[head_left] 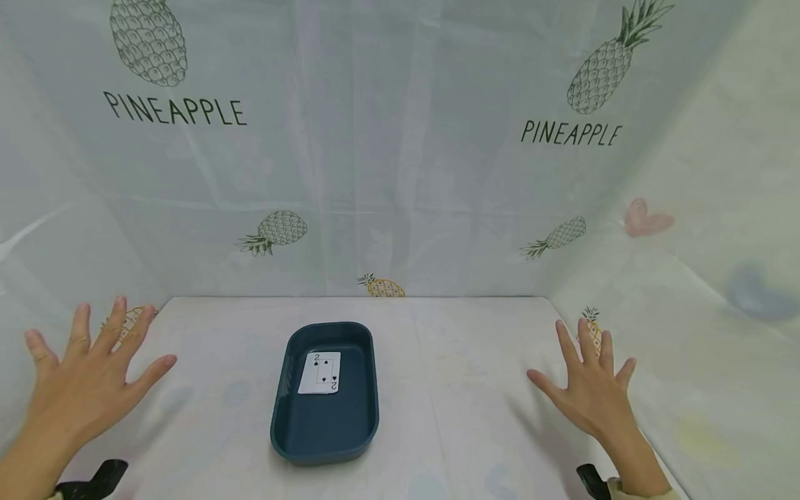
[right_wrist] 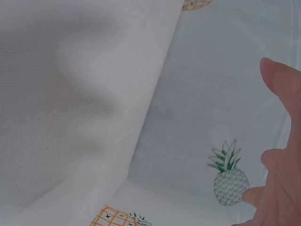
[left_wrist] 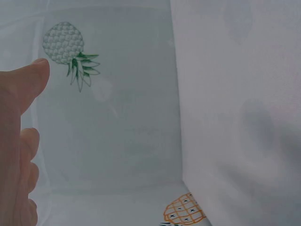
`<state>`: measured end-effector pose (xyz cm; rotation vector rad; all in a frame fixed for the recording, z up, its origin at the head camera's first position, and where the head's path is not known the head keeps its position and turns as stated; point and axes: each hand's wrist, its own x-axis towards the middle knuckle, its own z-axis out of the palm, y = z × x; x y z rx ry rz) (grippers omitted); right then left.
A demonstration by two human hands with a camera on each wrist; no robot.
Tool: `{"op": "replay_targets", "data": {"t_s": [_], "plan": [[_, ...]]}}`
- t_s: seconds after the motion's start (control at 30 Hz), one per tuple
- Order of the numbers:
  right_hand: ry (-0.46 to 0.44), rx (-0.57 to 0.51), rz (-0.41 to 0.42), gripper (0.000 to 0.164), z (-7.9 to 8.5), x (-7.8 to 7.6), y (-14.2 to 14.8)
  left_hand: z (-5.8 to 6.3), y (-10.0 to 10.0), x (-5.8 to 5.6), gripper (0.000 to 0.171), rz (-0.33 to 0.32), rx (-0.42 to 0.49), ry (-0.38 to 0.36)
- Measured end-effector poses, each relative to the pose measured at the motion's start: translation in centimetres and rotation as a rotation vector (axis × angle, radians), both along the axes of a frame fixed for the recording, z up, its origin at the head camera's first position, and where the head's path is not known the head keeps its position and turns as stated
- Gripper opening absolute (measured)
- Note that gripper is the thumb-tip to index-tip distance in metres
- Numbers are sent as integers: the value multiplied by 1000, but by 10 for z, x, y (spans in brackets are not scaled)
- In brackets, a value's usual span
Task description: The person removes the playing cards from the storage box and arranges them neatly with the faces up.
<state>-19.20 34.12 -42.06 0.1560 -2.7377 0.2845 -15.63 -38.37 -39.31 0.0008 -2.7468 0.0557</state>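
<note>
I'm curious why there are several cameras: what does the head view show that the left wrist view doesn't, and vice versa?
Only the head view shows the dark blue, round-cornered tray, the white playing card marked 2 lying in it, the bare right hand and the dark PINEAPPLE lettering.

Only the left wrist view gives a close, edge-on look at the bare left hand; no extra object appears.

Both show that hand, the white tabletop and the pale grey sheet printed with pineapples.

Soft shadows (head_left: 164, 415), dim wrist views
</note>
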Motion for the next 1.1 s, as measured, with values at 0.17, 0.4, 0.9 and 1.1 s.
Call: {"op": "replay_targets", "data": {"t_s": [0.17, 0.4, 0.9, 1.1], "plan": [[-15, 2, 5, 108, -2, 0, 0, -2, 0, 2, 109, -9, 8, -10], [6, 14, 4, 108, -1, -1, -1, -2, -1, 3, 108, -25, 8, 9], [31, 30, 85, 106, 16, -20, -27, -1, 20, 2, 102, -128, 59, 31], [18, 34, 146, 105, 29, -32, -45, 1, 35, 8, 100, -181, 165, 16]]}}
